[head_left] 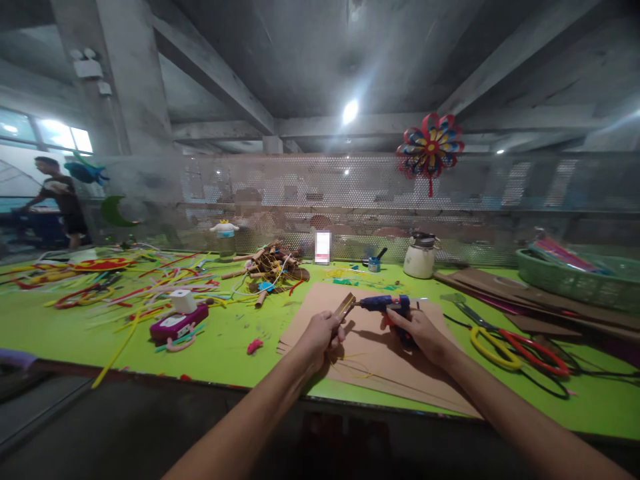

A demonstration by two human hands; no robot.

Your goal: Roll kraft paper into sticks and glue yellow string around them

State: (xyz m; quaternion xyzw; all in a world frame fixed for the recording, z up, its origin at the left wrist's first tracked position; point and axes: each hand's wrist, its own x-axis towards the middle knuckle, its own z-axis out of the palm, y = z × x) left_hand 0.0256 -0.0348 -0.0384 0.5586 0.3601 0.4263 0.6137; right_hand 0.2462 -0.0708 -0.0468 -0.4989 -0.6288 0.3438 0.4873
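My left hand (323, 335) is closed on a small brown strip (345, 307), which looks like cardboard and is held up at a tilt. In my right hand (414, 330) is a blue hot glue gun (384, 303), its nozzle pointing left at the strip's upper end. Whether nozzle and strip touch, I cannot tell. A clear glue stick pokes out of the gun's back. Beneath both hands lie brown cardboard sheets (420, 375), with thin yellow strands on them near my left hand.
Scissors (520, 350) with yellow and red handles lie at right, beside a black cord. Behind them are cardboard pieces and a green basket (560, 283). Twigs (273, 267), a purple power strip (179, 322) and tangled coloured pipe cleaners (100, 283) occupy the left. A person (60, 197) stands far left.
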